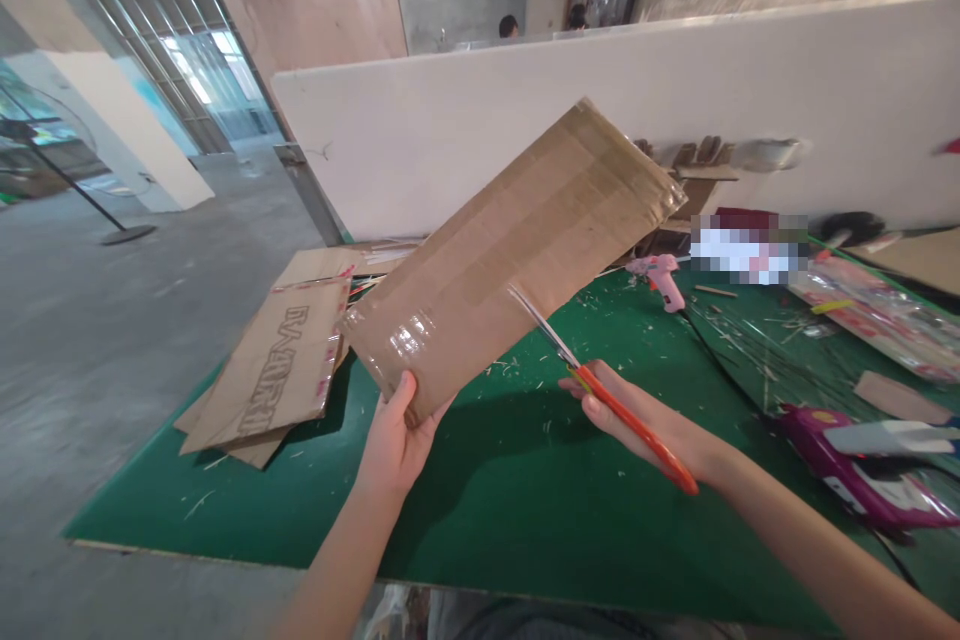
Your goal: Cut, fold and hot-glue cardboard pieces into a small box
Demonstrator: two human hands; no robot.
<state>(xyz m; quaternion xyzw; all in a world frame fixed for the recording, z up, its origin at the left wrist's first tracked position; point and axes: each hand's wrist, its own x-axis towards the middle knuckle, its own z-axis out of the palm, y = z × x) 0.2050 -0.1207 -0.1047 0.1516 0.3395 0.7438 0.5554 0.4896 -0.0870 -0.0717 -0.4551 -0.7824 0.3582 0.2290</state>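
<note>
Stand with a round base [129, 234], found on the concrete floor [225, 190], far off to the left of both hands. Table with a green top [142, 505], spread beneath and around the hands, strewn with thin pale scraps. Stack of flattened cardboard [262, 360], laid on the table just to the left of the left hand; the top sheet is printed with outlined characters and edged with red-marked tape.

Left hand [397, 445]: closed around the near lower corner of a cardboard panel, with the thumb pressed on its face. Cardboard panel [517, 220]: held up off the table, slanted away from the left hand towards the upper right, its ends covered with glossy tape. White partition [450, 140]: set upright beyond both hands; two people [508, 26] are partly seen behind it.

Scissors [619, 410]: orange-handled, gripped in the right hand [660, 420], blades pointed at the panel and seen across its lower edge; whether the panel is touched cannot be told. Pink glue gun [664, 280]: placed on the table beyond the right hand, trailed by a dark cord. Purple device [814, 450]: placed to the right of the right hand. Plastic-wrapped pack [877, 315]: laid farther beyond it.
</note>
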